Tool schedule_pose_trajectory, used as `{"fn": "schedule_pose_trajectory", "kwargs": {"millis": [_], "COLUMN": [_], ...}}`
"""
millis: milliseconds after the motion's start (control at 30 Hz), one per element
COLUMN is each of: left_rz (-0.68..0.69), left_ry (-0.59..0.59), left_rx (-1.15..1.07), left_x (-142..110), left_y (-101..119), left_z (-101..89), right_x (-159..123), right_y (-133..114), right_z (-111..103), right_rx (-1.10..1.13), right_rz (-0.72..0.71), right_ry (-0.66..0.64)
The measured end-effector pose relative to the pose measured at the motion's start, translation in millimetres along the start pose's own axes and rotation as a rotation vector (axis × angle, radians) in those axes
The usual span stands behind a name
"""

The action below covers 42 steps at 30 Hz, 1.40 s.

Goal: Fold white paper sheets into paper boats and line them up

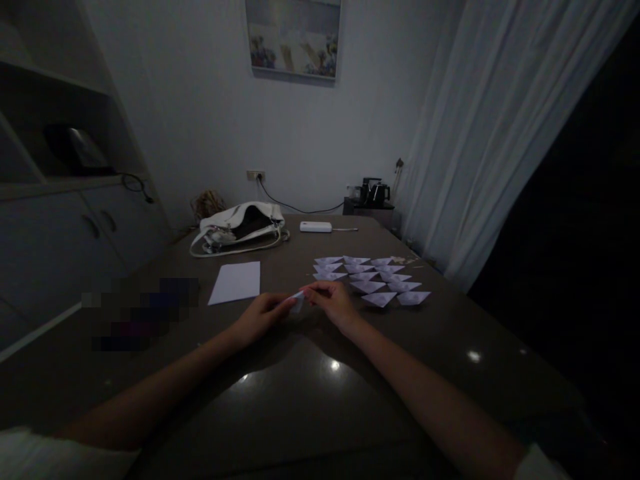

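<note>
A small folded piece of white paper is pinched between both hands above the dark table. My left hand grips its left side, thumb and fingers closed. On the other side, my right hand holds the top right corner between thumb and fingertips. Part of the paper is hidden by the fingers. Several folded paper boats stand in rows just beyond and to the right of my right hand. A stack of white paper sheets lies beyond my left hand, to the left.
On the dark glossy table, a white handbag sits at the far left, open. Near the back edge lies a white power bank with a short cable. A black kettle stands on a low stand behind. A pale curtain hangs at the right.
</note>
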<state>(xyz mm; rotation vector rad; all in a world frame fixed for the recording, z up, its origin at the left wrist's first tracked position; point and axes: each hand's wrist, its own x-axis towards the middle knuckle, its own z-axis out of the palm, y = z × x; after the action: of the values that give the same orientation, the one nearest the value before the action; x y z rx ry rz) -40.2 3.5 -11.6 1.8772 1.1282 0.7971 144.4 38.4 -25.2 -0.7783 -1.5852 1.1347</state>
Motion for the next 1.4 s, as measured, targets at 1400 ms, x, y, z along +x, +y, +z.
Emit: {"fn": "schedule_pose_trajectory", "kwargs": {"millis": [1400], "left_rz": [-0.167], "left_ry": [-0.162], "left_rx": [-0.119], "left_x": [-2.5], "left_y": [-0.3], "left_z": [0.0], "right_x": [-3.6], "right_y": [-7.1], "right_z": [3.2], "right_rx": [0.093], "right_rz": [0.057], "right_ry": [-0.107]}}
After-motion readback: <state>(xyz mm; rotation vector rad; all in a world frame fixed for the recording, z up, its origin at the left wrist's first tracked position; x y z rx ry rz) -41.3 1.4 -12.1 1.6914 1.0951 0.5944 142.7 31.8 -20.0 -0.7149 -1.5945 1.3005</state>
